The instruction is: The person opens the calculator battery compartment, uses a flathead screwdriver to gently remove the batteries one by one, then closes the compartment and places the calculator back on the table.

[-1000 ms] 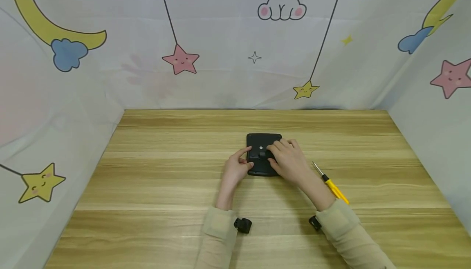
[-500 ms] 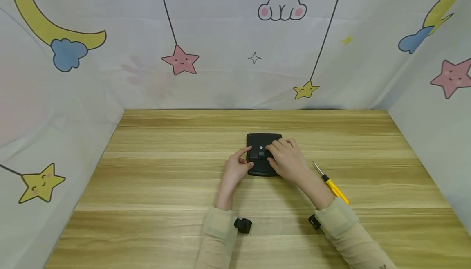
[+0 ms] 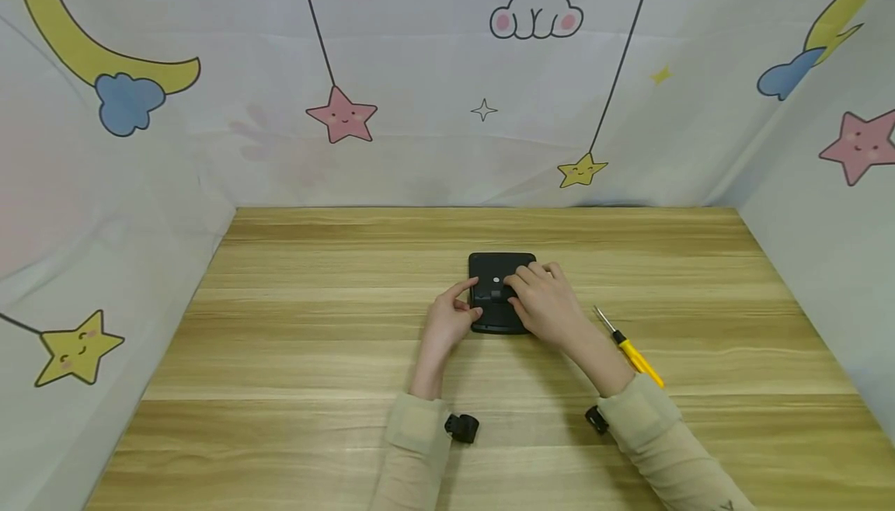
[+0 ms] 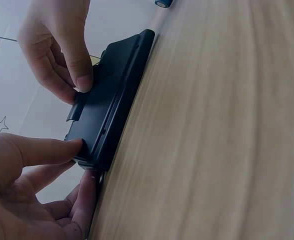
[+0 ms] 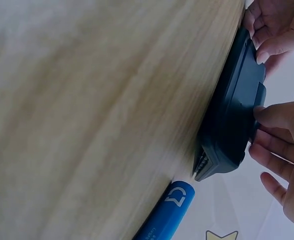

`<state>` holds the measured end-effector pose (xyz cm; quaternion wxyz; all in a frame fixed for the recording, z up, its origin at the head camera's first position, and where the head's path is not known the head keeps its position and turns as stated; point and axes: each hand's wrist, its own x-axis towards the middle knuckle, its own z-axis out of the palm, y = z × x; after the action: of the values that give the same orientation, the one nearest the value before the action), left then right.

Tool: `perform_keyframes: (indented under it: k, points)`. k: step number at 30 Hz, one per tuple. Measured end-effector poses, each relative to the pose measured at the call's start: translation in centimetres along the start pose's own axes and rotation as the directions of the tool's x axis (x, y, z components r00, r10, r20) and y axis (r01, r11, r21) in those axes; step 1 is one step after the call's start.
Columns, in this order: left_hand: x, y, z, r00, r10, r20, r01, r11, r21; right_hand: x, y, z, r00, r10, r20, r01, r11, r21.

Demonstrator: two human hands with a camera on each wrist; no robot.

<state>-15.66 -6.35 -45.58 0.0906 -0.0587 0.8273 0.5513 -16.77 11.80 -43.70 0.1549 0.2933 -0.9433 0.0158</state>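
A black calculator-like device lies back side up on the table, with a row of ridges, perhaps keys, showing under its edge in the right wrist view. My left hand pinches its left end, thumb on top and fingers at the side and below. With thumb and fingers my right hand pinches a small raised black battery cover on the device's back. Whether that cover is fully loose cannot be told. Beside the device's far end lies a blue battery, hidden behind my right hand in the head view.
A yellow-handled screwdriver lies right of the device, close to my right forearm, its tip pointing away. The wooden table is bounded by a printed white cloth at the back and both sides.
My right fingers have shifted very slightly left over the device's back. The left hand, the device and the screwdriver stay in place.
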Motion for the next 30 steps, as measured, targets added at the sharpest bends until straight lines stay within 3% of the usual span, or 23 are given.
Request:
perform_keyframes:
  k: [17, 30]
  points:
    - [-0.1, 0.1, 0.0, 1.0, -0.004, 0.006, 0.004, 1.0, -0.004, 0.2, 0.0, -0.3, 1.0, 0.009, 0.014, -0.009, 1.0, 0.015]
    - [-0.1, 0.2, -0.1, 1.0, -0.01, 0.005, 0.01, 1.0, -0.005, 1.3, 0.8, -0.1, 0.995, 0.089, 0.054, -0.099, 0.972, 0.213]
